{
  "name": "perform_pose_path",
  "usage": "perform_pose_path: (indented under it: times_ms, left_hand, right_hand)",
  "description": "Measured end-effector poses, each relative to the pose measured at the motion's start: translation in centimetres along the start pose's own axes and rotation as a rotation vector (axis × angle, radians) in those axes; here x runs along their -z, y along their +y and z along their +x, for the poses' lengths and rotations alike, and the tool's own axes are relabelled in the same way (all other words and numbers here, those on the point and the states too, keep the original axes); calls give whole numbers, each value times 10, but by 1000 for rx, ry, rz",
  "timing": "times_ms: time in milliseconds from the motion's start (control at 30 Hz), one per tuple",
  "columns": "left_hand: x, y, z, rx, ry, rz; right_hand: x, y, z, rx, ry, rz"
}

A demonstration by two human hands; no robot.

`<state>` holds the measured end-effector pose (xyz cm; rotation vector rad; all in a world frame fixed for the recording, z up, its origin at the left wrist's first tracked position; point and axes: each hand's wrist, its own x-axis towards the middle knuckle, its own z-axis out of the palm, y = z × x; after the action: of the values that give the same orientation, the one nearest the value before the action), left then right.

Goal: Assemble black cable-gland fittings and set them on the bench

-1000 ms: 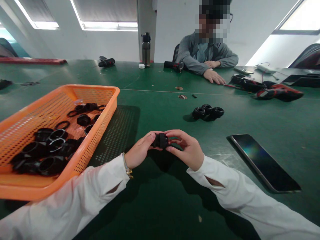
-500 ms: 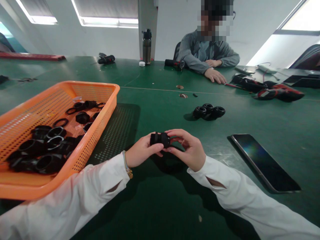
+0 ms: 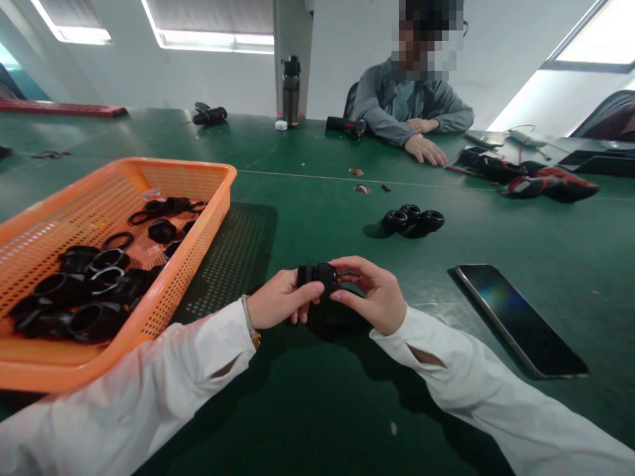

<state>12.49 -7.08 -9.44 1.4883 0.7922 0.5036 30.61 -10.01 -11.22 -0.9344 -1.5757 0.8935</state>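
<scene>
- A red bar (image 3: 59,108) lies at the far left of the green desk (image 3: 317,410).
- An orange basket (image 3: 186,264) stands on the desk at the left, its sides full of small holes, with a pile of black parts (image 3: 79,256) inside, some of them open tubes and rings.
- A black device (image 3: 209,115) rests near the desk's far edge, beyond the basket.
- The left hand (image 3: 272,303), with a bracelet (image 3: 254,334) at the wrist below a white sleeve, has its grip closed around the left end of a black fitting, the thumb laid across its front.
- A dark bottle (image 3: 291,92) stands upright at the back, a white cap (image 3: 281,125) just beside its base.
- The black fitting (image 3: 317,274) is held sideways between the 2 hands, near the middle of the view, to the right of the basket.
- The right hand (image 3: 380,297) has its grip closed on the fitting's right end, thumb below and forefinger above.
- A cluster of black pieces (image 3: 431,221) sits beyond the right hand.
- A person in a grey jacket (image 3: 374,99) sits across the desk, an arm resting on it.
- A phone (image 3: 520,320) lies flat near the right sleeve.
</scene>
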Motion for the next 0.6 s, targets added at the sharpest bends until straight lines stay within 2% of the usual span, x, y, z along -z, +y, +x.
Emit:
perform_pose_path:
  times_ms: [133, 300, 600]
  left_hand:
    - [-1, -3, 1, -10, 23, -103]
    - [-2, -5, 1, -13, 20, -79]
    - [-3, -2, 1, -144, 100, -86]
  right_hand:
    - [1, 0, 0, -34, -19, 12]
    - [1, -1, 0, -52, -34, -22]
    - [1, 0, 0, -29, 11, -48]
